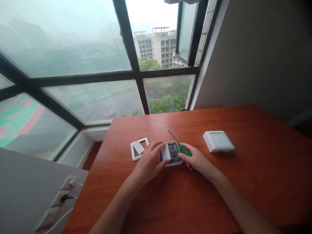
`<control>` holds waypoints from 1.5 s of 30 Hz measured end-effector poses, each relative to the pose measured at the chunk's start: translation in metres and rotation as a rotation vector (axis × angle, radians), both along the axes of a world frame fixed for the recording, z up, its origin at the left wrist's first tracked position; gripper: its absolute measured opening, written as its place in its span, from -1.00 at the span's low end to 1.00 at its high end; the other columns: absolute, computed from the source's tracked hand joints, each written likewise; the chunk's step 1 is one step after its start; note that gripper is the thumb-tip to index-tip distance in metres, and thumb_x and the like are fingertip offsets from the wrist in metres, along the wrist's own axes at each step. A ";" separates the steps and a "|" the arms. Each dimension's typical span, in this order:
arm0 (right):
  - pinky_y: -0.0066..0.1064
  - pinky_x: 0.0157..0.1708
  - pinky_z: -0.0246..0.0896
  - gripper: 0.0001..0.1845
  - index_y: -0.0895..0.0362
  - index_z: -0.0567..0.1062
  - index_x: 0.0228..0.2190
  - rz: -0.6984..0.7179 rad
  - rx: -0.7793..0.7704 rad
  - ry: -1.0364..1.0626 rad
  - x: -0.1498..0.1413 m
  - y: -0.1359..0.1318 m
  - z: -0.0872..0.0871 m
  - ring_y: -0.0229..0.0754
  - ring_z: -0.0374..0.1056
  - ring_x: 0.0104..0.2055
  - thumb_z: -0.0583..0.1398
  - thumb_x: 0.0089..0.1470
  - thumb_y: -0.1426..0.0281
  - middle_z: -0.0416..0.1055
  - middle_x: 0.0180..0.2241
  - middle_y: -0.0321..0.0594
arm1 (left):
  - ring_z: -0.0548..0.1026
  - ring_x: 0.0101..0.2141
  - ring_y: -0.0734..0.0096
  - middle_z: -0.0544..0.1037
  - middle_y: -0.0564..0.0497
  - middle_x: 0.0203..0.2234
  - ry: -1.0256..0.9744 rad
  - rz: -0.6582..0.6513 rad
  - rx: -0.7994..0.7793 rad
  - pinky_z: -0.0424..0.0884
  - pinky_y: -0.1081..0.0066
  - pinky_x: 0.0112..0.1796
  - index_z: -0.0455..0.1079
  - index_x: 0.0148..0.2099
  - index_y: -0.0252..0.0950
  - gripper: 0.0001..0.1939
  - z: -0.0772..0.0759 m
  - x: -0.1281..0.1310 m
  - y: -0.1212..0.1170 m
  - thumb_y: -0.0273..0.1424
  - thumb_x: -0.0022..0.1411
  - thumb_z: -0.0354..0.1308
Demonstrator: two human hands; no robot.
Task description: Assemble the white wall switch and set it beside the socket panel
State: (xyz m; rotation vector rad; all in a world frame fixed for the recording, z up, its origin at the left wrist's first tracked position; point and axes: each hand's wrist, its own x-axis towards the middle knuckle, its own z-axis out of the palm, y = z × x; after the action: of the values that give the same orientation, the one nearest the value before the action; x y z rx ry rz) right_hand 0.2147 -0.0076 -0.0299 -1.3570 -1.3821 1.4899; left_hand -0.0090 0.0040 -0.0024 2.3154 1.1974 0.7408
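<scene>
A wall switch with its dark inner mechanism exposed on one side lies on the wooden table. My left hand has its fingers and thumb round the switch's left part, at the white rocker plate. In my right hand is a screwdriver with a green handle, its metal shaft pointing up and to the left, away from the switch. The fingers of that hand are also close against the switch's right edge. Left of the switch lies a white cover frame, with a loose white rocker piece across it.
A white socket box sits on the right side of the reddish wooden table. Large windows rise behind the table's far edge. At lower left, wall sockets hold plugs and cables.
</scene>
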 end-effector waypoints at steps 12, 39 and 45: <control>-0.54 -0.74 0.10 -0.41 0.18 0.27 0.10 -0.001 -0.003 -0.010 0.001 -0.001 -0.002 -0.35 0.18 -0.67 0.19 0.08 0.21 0.30 -0.61 -0.43 | 0.34 0.12 0.14 0.35 -0.16 0.12 -0.037 0.006 -0.005 0.29 0.10 0.13 0.25 0.18 -0.23 -0.60 -0.005 0.002 0.001 -0.34 0.32 0.07; -0.54 -0.74 0.11 -0.35 0.16 0.20 0.18 0.010 -0.003 -0.014 0.002 -0.001 -0.002 -0.34 0.18 -0.68 0.18 0.08 0.28 0.31 -0.62 -0.44 | 0.31 0.14 0.16 0.32 -0.13 0.16 -0.030 -0.055 -0.063 0.26 0.15 0.16 0.21 0.22 -0.21 -0.52 0.002 0.001 -0.002 -0.38 0.27 0.14; -0.54 -0.74 0.11 -0.31 0.12 0.17 0.21 0.021 -0.001 -0.050 0.001 -0.002 0.002 -0.34 0.18 -0.69 0.19 0.08 0.29 0.31 -0.63 -0.44 | 0.34 0.12 0.15 0.36 -0.15 0.13 -0.061 -0.026 -0.061 0.29 0.13 0.14 0.24 0.20 -0.22 -0.51 0.000 0.002 -0.003 -0.42 0.22 0.18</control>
State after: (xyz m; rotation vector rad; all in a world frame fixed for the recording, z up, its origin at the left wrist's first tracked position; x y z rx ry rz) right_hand 0.2156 -0.0091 -0.0277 -1.3926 -1.4307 1.4794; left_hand -0.0072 0.0015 -0.0022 2.2380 1.1452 0.7499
